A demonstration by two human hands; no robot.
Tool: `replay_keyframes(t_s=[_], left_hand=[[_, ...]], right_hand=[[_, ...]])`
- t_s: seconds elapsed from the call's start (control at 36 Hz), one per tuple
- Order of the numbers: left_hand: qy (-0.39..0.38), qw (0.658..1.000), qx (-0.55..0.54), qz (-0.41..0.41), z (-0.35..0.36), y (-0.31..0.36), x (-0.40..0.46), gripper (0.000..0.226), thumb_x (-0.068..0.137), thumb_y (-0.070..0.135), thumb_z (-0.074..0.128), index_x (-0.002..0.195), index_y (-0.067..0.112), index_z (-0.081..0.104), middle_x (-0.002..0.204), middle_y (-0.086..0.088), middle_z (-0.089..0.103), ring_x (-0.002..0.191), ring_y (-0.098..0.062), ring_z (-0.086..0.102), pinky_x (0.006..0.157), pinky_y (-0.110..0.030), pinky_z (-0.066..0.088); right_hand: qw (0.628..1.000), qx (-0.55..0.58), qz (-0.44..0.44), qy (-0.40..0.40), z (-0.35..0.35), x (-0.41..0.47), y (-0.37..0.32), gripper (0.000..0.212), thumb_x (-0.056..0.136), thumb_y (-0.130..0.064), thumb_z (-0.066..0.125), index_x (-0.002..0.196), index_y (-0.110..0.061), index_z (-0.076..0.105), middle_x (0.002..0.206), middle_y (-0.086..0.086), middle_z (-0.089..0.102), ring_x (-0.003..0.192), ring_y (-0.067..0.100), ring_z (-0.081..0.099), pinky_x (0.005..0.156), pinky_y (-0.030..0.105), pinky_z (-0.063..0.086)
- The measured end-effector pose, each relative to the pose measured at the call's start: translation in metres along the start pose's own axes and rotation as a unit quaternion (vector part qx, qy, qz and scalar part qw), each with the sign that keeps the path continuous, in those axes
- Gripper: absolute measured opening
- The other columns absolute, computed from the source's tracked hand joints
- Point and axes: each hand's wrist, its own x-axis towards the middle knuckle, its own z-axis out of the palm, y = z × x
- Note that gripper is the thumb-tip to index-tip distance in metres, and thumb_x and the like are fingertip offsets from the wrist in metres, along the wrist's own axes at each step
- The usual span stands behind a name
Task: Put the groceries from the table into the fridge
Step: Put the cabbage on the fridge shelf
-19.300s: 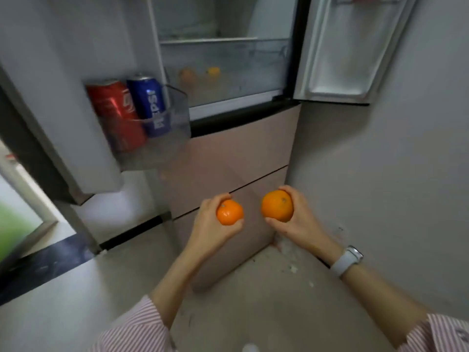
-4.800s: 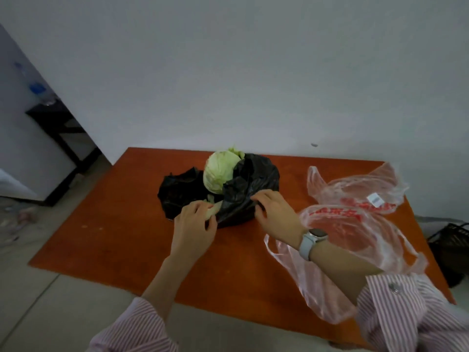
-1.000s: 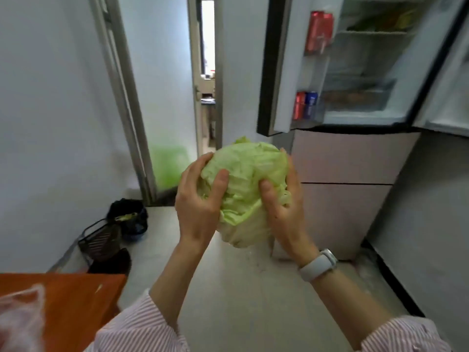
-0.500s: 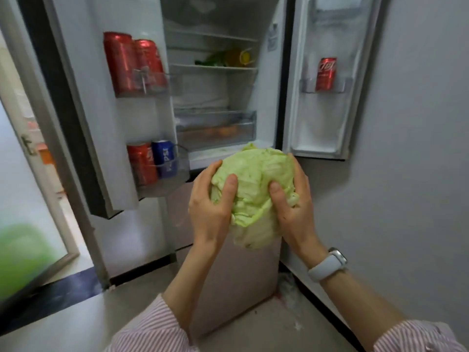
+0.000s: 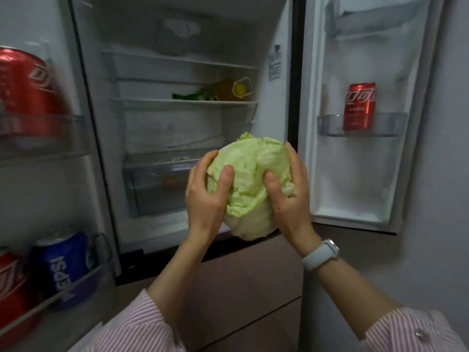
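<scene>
A pale green cabbage [image 5: 250, 179] is held up in front of the open fridge [image 5: 177, 118], level with its lower edge. My left hand [image 5: 205, 196] grips the cabbage's left side, thumb across the front. My right hand [image 5: 289, 194], with a white watch on its wrist, grips the right side. Behind the cabbage sits the clear crisper drawer [image 5: 154, 184] with an orange shape inside. The middle shelf [image 5: 182, 101] above it carries greens and a yellowish bottle [image 5: 233, 90].
The left door's racks hold red cans [image 5: 25, 92] above and a blue Pepsi can [image 5: 62, 268] beside a red one below. The right door [image 5: 360, 110] stands open with one red can [image 5: 359, 106] in its rack. Brown drawer fronts [image 5: 253, 288] lie below the hands.
I have stepped closer to the fridge, which now fills the view. The cabbage, still held in both hands, has risen toward the open compartment.
</scene>
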Motion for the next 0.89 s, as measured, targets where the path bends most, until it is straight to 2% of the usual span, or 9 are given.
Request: replay_keyframes(t_s=[0.11, 0.19, 0.33, 0.44, 0.53, 0.61, 0.72, 0.81, 0.89], left_hand=[[0.02, 1.0, 0.006, 0.016, 0.037, -0.038, 0.053, 0.052, 0.075, 0.063, 0.049, 0.119, 0.036, 0.052, 0.12, 0.004, 0.057, 0.109, -0.013, 0.055, 0.091, -0.048, 0.048], [0.026, 0.999, 0.015, 0.02, 0.058, -0.062, 0.094, 0.053, 0.073, 0.063, 0.049, 0.119, 0.037, 0.05, 0.122, 0.002, 0.055, 0.11, -0.013, 0.054, 0.092, -0.047, 0.047], [0.025, 0.997, 0.057, 0.038, 0.077, -0.102, 0.164, 0.057, 0.073, 0.064, 0.046, 0.122, 0.034, 0.049, 0.127, 0.0, 0.052, 0.114, -0.014, 0.052, 0.096, -0.046, 0.045], [0.002, 0.996, 0.083, 0.028, 0.088, -0.14, 0.211, 0.063, 0.073, 0.068, 0.043, 0.125, 0.032, 0.048, 0.126, 0.001, 0.052, 0.114, -0.015, 0.051, 0.096, -0.047, 0.045], [-0.01, 0.995, 0.094, 0.018, 0.094, -0.169, 0.239, 0.064, 0.072, 0.07, 0.041, 0.124, 0.034, 0.047, 0.125, 0.001, 0.052, 0.113, -0.015, 0.052, 0.096, -0.046, 0.045], [-0.023, 0.995, 0.092, 0.004, 0.099, -0.196, 0.268, 0.064, 0.069, 0.072, 0.04, 0.121, 0.035, 0.047, 0.124, -0.001, 0.052, 0.112, -0.016, 0.051, 0.097, -0.045, 0.044], [-0.059, 0.994, 0.084, -0.023, 0.105, -0.23, 0.304, 0.074, 0.066, 0.076, 0.04, 0.126, 0.033, 0.041, 0.128, -0.003, 0.048, 0.114, -0.017, 0.05, 0.098, -0.044, 0.044], [-0.099, 0.992, 0.053, -0.059, 0.107, -0.248, 0.329, 0.087, 0.064, 0.075, 0.044, 0.134, 0.025, 0.033, 0.129, -0.004, 0.048, 0.115, -0.018, 0.051, 0.099, -0.04, 0.044], [-0.12, 0.988, 0.062, -0.081, 0.11, -0.27, 0.351, 0.073, 0.077, 0.069, 0.047, 0.136, 0.03, 0.028, 0.133, -0.002, 0.043, 0.119, -0.021, 0.048, 0.102, -0.038, 0.041]], right_hand=[[0.999, 0.013, -0.036, -0.002, 0.019, 0.059, 0.056, 0.069, 0.076, -0.058, 0.046, 0.137, -0.03, 0.029, 0.134, 0.004, 0.04, 0.119, 0.009, 0.043, 0.095, 0.007, 0.035], [0.999, 0.023, -0.047, 0.004, 0.038, 0.102, 0.089, 0.068, 0.076, -0.058, 0.047, 0.136, -0.03, 0.03, 0.133, 0.002, 0.039, 0.12, 0.012, 0.043, 0.096, 0.018, 0.039], [0.998, 0.051, -0.038, 0.008, 0.076, 0.159, 0.135, 0.073, 0.074, -0.058, 0.047, 0.136, -0.021, 0.036, 0.127, -0.007, 0.036, 0.114, 0.001, 0.039, 0.089, -0.002, 0.03], [0.998, 0.057, -0.02, 0.02, 0.106, 0.194, 0.172, 0.075, 0.072, -0.06, 0.047, 0.135, -0.021, 0.038, 0.128, -0.004, 0.039, 0.118, 0.005, 0.039, 0.094, 0.005, 0.031], [0.998, 0.066, 0.001, 0.015, 0.129, 0.215, 0.196, 0.077, 0.071, -0.061, 0.05, 0.135, -0.021, 0.039, 0.127, -0.005, 0.041, 0.114, 0.003, 0.04, 0.088, 0.001, 0.032], [0.998, 0.056, 0.035, 0.014, 0.153, 0.235, 0.22, 0.078, 0.071, -0.057, 0.054, 0.137, -0.019, 0.036, 0.136, 0.001, 0.043, 0.117, 0.006, 0.041, 0.093, 0.015, 0.033], [0.998, 0.032, 0.06, -0.001, 0.181, 0.266, 0.249, 0.087, 0.066, -0.067, 0.051, 0.137, -0.018, 0.037, 0.137, 0.005, 0.044, 0.124, 0.017, 0.042, 0.101, 0.029, 0.035], [0.996, 0.024, 0.078, -0.02, 0.198, 0.289, 0.269, 0.075, 0.077, -0.056, 0.061, 0.135, -0.015, 0.037, 0.136, 0.007, 0.044, 0.123, 0.02, 0.044, 0.1, 0.03, 0.036], [0.996, 0.016, 0.086, -0.027, 0.215, 0.306, 0.287, 0.075, 0.075, -0.059, 0.06, 0.132, -0.013, 0.04, 0.132, 0.008, 0.047, 0.12, 0.022, 0.047, 0.1, 0.034, 0.039]])
